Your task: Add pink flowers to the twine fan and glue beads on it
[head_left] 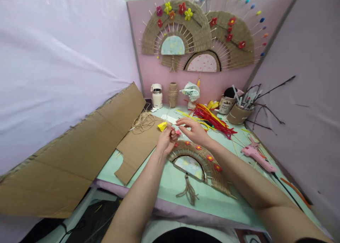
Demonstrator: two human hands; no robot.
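Over the upper left end of a woven twine fan (198, 147), my left hand (167, 138) is closed with its fingers curled in. What it pinches, if anything, is too small to make out. A pinkish-red piece (178, 133) shows right beside its fingers, and a yellow piece (162, 126) sits just behind it; I cannot tell whether either is held. My right hand (195, 130) hovers close by with fingers stretched toward the left one, no object visible in it. The fan carries red flowers (210, 158), a pale patterned half-circle (189, 166) and a twine tassel (190, 191).
Cut cardboard (140, 147) with a twine tangle (143, 122) lies left. Red and yellow fuzzy stems (215, 119) lie behind the hands. A pink glue gun (259, 158) rests right, near a twine-wrapped pot (239, 114) with twigs. A twine spool (173, 94) stands behind.
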